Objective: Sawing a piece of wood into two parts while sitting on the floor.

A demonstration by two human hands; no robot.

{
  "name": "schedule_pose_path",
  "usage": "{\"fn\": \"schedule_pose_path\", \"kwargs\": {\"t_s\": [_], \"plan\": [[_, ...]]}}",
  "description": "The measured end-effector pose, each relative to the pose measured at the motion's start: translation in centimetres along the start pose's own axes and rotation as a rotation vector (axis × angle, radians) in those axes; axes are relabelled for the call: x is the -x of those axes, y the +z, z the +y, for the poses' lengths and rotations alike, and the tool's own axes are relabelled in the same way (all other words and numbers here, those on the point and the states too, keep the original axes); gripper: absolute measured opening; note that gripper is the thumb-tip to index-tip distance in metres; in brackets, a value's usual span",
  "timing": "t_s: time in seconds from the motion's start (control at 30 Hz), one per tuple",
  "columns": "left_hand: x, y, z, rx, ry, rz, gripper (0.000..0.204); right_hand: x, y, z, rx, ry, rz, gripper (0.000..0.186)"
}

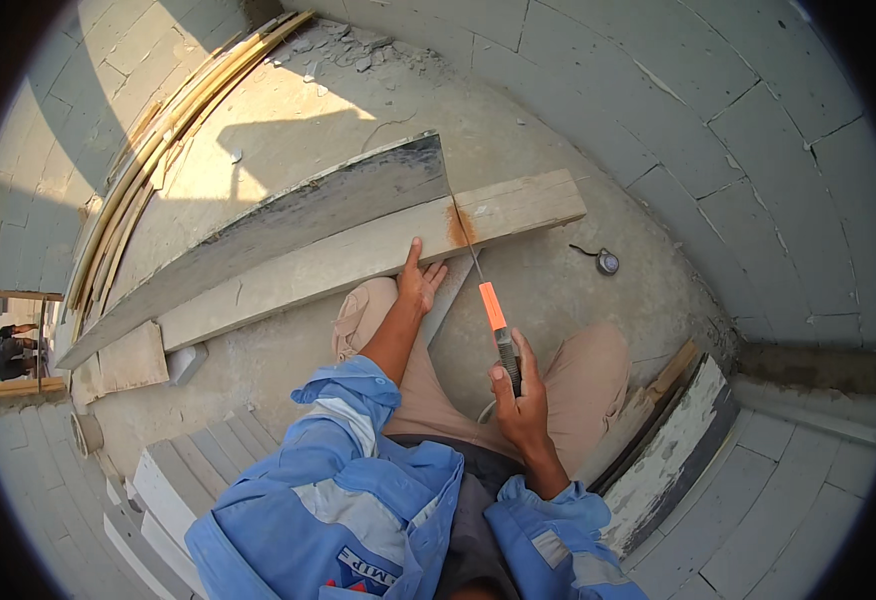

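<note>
A long pale wooden beam point(348, 250) lies slanting across in front of me. My left hand point(420, 285) rests against its near edge, fingers spread, with one finger up on the top face. In my right hand point(525, 405) is the grip of a handsaw point(493, 308) with an orange and dark ribbed handle. Its thin blade is seen nearly edge-on and crosses the beam toward its right end. Reddish-brown sawdust lies beside the blade on the wood. A weathered board point(308, 205) stands tilted along the beam's far side.
A tape measure point(606, 262) lies on the concrete floor to the right. Long bent strips of wood point(163, 130) lean at the left wall. Grey blocks point(183, 470) are stacked at lower left, and a paint-worn plank point(673, 450) lies at right. Another person point(13, 350) is at far left.
</note>
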State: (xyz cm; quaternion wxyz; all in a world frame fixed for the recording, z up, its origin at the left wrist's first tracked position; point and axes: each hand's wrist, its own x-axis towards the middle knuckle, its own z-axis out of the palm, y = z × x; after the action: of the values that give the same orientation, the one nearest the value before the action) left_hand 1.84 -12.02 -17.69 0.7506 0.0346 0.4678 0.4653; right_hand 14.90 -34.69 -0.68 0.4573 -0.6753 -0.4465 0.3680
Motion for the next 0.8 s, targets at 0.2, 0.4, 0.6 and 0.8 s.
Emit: {"fn": "schedule_pose_path", "kwargs": {"t_s": [0.2,0.4,0.6,0.8], "plan": [[-0.4,0.8,-0.8,0.129,-0.044,0.031,0.093,2.3,-2.2,-4.1,0.107,-0.016,0.008,0.051],[-1.1,1.1,-1.5,0.177,-0.002,-0.019,0.095,2.5,-2.7,-7.2,0.354,-0.224,0.044,0.047],[-0.8,1.6,-1.6,0.081,0.008,0.023,0.075,-3.1,0.5,-4.4,0.335,-0.101,0.065,0.045],[-2.1,0.2,-1.7,0.117,-0.03,-0.075,0.08,-14.8,6.2,-0.3,0.424,-0.113,0.111,0.043]]}}
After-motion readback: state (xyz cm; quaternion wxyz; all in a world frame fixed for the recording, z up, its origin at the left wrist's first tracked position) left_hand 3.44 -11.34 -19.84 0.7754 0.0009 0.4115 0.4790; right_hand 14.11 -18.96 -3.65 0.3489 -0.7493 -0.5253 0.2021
